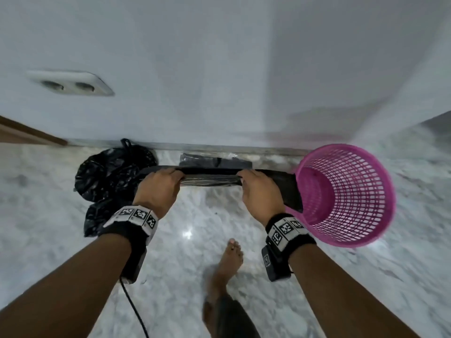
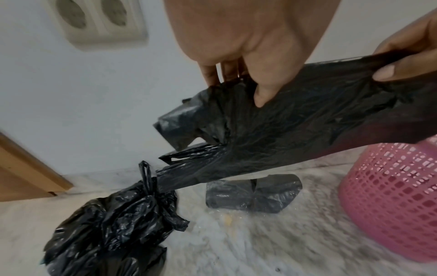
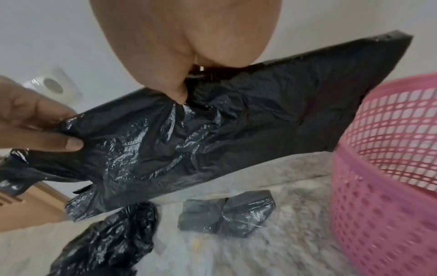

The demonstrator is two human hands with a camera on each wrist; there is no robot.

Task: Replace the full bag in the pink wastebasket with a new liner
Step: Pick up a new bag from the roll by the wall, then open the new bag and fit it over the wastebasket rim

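Both hands pinch the new liner (image 1: pixel 210 176), stretched flat with its long axis left-right at frame centre; the right hand (image 1: pixel 262 193) is nearer the empty pink wastebasket (image 1: pixel 353 198) at right, the left hand (image 1: pixel 157 189) farther.

Marble floor (image 1: pixel 73 252): wastebasket (image 1: pixel 353 196), tied bag (image 1: pixel 109 176), liner pack (image 1: pixel 214 162)

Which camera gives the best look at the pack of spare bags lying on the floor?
The left wrist view: the pack of spare bags lies whole and unobstructed by the wall. The right wrist view shows it too, slightly blurrier. In the head view, the new liner hides most of it.
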